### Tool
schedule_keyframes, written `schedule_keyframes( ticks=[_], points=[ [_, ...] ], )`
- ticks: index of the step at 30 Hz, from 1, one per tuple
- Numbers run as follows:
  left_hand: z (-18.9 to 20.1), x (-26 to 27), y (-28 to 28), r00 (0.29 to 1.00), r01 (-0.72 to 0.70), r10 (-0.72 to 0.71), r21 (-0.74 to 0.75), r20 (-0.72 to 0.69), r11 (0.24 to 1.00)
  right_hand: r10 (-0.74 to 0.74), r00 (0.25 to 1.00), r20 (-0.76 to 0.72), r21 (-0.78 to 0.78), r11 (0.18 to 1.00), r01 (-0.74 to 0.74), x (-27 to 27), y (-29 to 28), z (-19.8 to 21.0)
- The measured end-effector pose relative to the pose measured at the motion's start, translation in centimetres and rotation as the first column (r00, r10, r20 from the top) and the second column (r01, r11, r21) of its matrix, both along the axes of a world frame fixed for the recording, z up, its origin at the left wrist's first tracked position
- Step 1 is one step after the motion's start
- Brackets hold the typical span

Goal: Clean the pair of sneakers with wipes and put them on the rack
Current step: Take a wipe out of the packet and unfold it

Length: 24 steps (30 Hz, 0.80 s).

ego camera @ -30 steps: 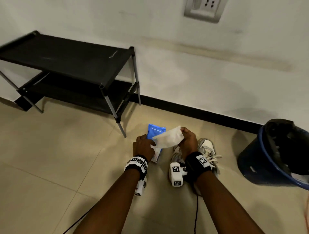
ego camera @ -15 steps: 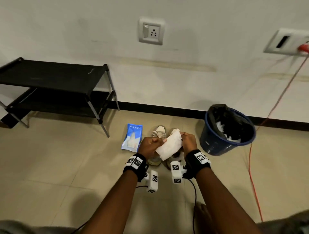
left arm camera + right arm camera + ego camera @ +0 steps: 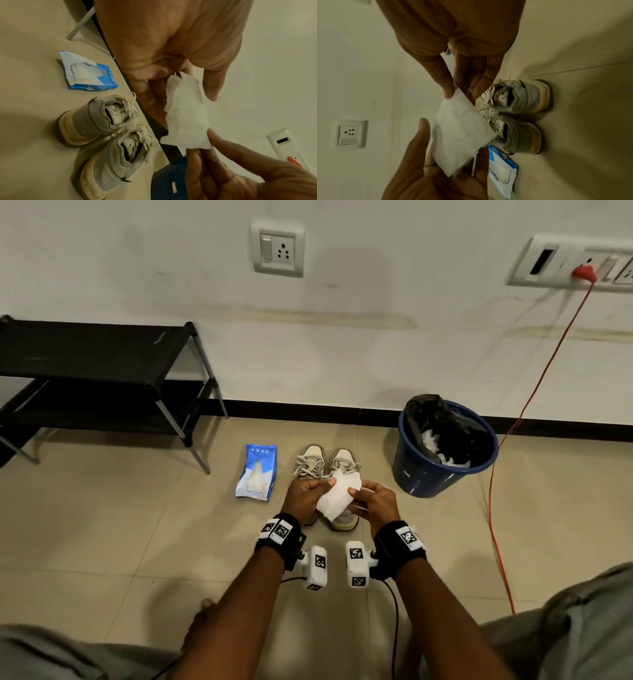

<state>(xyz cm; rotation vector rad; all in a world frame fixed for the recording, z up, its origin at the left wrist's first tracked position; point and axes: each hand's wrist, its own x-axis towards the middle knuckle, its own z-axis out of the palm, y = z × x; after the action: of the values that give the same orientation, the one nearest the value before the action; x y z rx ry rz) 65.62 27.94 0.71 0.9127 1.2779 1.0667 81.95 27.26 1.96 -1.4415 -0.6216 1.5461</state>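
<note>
Your left hand (image 3: 303,496) and right hand (image 3: 375,501) each pinch an edge of one white wipe (image 3: 337,496) between thumb and fingers, holding it stretched in the air directly above the pair of sneakers (image 3: 325,470). The sneakers stand side by side on the floor, just below and ahead of both hands, long axes running away from you, toes toward the wall and heels toward you; the left shoe lies under your left hand, the right shoe under your right. The wipes pack (image 3: 257,472) lies just left of the shoes, the rack (image 3: 102,361) farther left, the bin (image 3: 445,446) to the right. Half a second earlier the wipe hung lower over the shoes; both toes now show clear.
</note>
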Motion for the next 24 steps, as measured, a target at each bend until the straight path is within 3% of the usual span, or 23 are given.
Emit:
schedule_keyframes(
  ticks=[2, 5, 11, 15, 18, 24],
  points=[
    [0.0, -0.1, 0.1, 1.0, -0.008, 0.008, 0.007, -0.014, 1.0, -0.011, 1.0, 0.015, 0.043, 0.999, 0.01, -0.1, 0.1, 0.0],
    [-0.1, -0.5, 0.2, 0.996, 0.017, -0.012, 0.057, -0.09, 0.998, 0.023, 0.989, 0.149, 0.116, 0.992, -0.04, 0.0, 0.2, 0.6],
    [0.5, -0.4, 0.1, 0.962, 0.272, -0.271, 0.14, -0.03, 0.952, 0.13, 0.929, 0.345, 0.217, 0.952, -0.214, 0.8, 0.3, 0.7],
    [0.5, -0.5, 0.0, 0.979, 0.202, -0.198, 0.106, -0.045, 0.974, 0.116, 0.928, 0.355, 0.268, 0.938, -0.22, 1.4, -0.1, 1.1],
    [0.4, -0.4, 0.3, 0.968, 0.234, -0.223, 0.095, -0.114, 0.968, 0.14, 0.925, 0.354, 0.306, 0.917, -0.256, 1.9, -0.4, 1.2],
    [-1.0, 0.2, 0.7, 0.929, 0.256, -0.205, 0.134, -0.309, 0.957, 0.162, 0.758, 0.631, 0.26, 0.877, -0.404, 2.4, 0.0, -1.0]
  ],
)
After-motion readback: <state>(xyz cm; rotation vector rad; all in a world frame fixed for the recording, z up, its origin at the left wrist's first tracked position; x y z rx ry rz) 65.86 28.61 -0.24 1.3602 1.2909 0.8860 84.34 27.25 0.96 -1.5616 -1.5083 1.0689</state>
